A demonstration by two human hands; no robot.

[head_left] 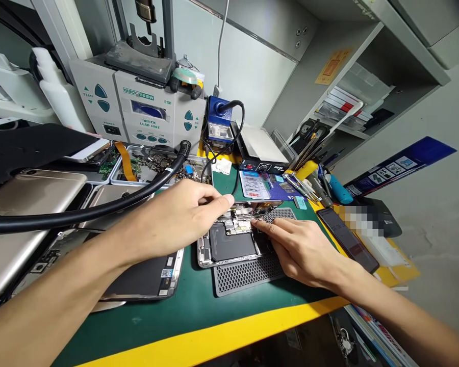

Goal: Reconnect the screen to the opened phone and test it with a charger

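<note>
An opened phone [233, 245] lies in front of me, its black battery and metal-shielded internals bare. My left hand [185, 216] reaches across its left side, thumb and index finger closed together at the far edge. What sits between those fingers is hidden. From the right, my right hand [300, 250] rests over the phone's side, index finger stretched out with its tip touching the inner parts near the board; its other fingers are bent beneath. Under the phone is a grey perforated mat [245, 278].
A hot air station [137, 109] stands behind, its black hose [99, 210] arching over opened tablets and phones at left. A heating plate [265, 145], screwdrivers [300, 186] and a dark phone [346, 239] lie toward the back and right. Yellow trim [214, 339] edges the green mat.
</note>
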